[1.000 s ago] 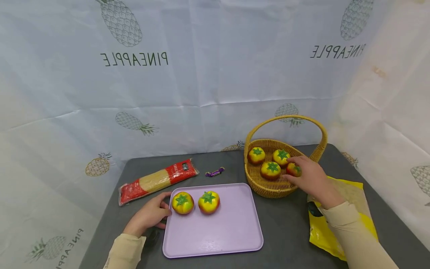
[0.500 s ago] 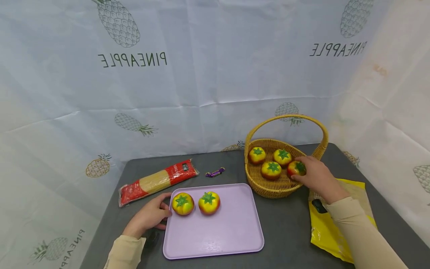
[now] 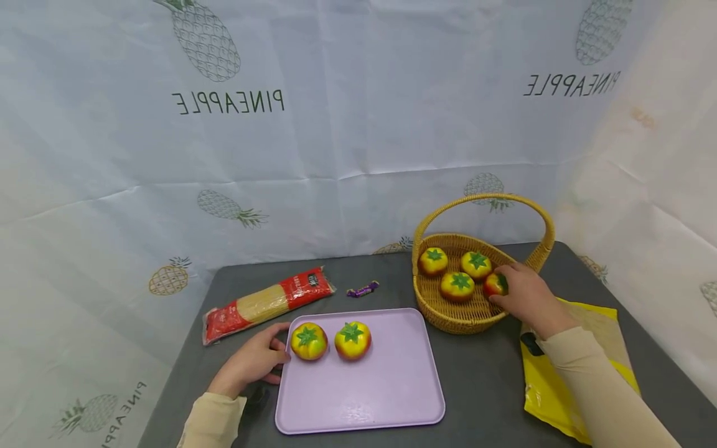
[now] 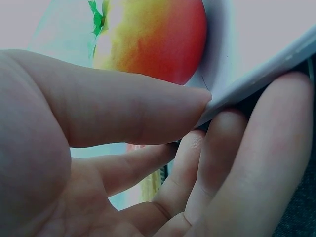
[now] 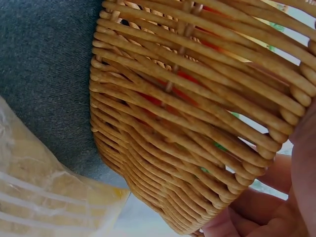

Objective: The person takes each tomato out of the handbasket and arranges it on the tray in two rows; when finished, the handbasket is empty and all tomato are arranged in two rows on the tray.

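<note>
In the head view, my right hand (image 3: 529,297) reaches over the right rim of the wicker basket (image 3: 456,325). Its thumb and fingers grip a red and yellow tomato (image 3: 493,284) with a green star-shaped top, partly hidden by the hand. Three more such tomatoes sit beside it in the basket. My left hand (image 3: 254,358) holds the left edge of the lilac tray (image 3: 370,398); the left wrist view has the thumb on the rim and fingers under the edge. Two tomatoes, a left one (image 3: 309,341) and a right one (image 3: 353,341), rest near the tray's upper left corner.
A red pasta packet (image 3: 267,305) lies behind the tray at the left, with a purple wrapped candy (image 3: 363,289) to its right. Under my right forearm is a yellow bag (image 3: 551,398). The basket's tall handle (image 3: 484,198) arches over it. A cloth backdrop (image 3: 347,124) hangs behind the table.
My right hand has shifted slightly right at the basket, and its thumb and fingers have drawn in around the tomato. The left hand keeps its place at the tray. The head view has shifted slightly.
</note>
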A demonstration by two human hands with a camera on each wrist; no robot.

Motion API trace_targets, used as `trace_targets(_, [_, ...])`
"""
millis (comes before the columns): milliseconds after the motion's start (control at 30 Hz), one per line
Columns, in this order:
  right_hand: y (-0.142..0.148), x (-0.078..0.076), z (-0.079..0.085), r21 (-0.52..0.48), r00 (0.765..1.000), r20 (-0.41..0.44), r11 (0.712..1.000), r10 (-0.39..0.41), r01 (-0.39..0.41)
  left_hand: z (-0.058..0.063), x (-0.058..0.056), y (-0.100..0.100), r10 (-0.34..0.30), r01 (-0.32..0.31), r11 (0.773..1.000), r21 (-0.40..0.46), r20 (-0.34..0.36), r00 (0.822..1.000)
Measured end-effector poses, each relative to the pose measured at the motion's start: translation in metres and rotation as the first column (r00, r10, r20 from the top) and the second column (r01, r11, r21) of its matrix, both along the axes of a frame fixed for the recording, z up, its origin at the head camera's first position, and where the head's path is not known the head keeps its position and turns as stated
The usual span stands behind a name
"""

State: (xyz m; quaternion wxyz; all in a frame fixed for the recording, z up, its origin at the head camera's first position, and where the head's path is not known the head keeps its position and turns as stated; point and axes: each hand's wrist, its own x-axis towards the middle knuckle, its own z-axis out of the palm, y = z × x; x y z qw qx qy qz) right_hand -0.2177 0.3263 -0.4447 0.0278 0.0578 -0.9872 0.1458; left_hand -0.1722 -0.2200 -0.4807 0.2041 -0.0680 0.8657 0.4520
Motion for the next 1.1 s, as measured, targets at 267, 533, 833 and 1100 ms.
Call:
trace_targets(267, [0.004,0.0,-0.003,0.016,1.0,0.003,1.0,0.0,-0.001,-0.002,0.0,0.001,-0.001,0.001,1.0,-0.005,0.002,1.0])
trace_targets(533, [-0.002,0.007,0.01,-0.005,0.999,-0.032,1.0,0.021,-0.021,-0.001,0.0,0.001,-0.002,0.002,1.0,-0.013,-0.006,1.0])
trace_targets(833, [-0.016,0.019,0.033,-0.044,0.998,-0.051,0.999,0.027,-0.029,-0.001,0.0,0.001,-0.003,0.003,1.0,-0.013,-0.005,1.0])
trace_targets(1100, [-0.044,0.033,0.043,-0.082,0.992,-0.116,0.995,0.052,-0.062,-0.002,-0.001,0.0,-0.001,0.001,1.0,-0.013,0.002,1.0])
